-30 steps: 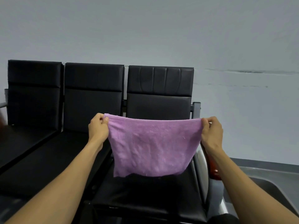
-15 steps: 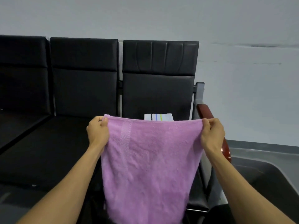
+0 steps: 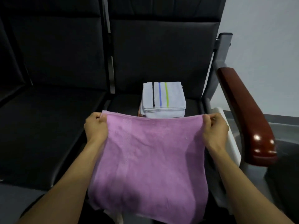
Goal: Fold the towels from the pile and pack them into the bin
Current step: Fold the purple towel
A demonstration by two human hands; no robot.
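A purple towel [image 3: 150,159] hangs spread out in front of me over the right-hand black seat. My left hand [image 3: 96,127] pinches its top left corner and my right hand [image 3: 214,129] pinches its top right corner, with the top edge stretched between them. Behind the towel, a stack of folded towels [image 3: 163,101] sits at the back of the seat; the top one is white with a black, a blue and a green stripe. The stack's lower part is hidden. A white rim, possibly the bin [image 3: 231,139], shows beside my right wrist.
A row of black padded seats [image 3: 53,120] runs to the left, with backrests behind. A glossy dark red armrest [image 3: 246,117] on a grey metal post stands at the right. A grey wall and floor lie beyond it.
My view has tilted down and moved closer to the seat. The towel now hangs lower and more fully spread, and the folded stack behind it has come into sight. Both hands keep their pinch.
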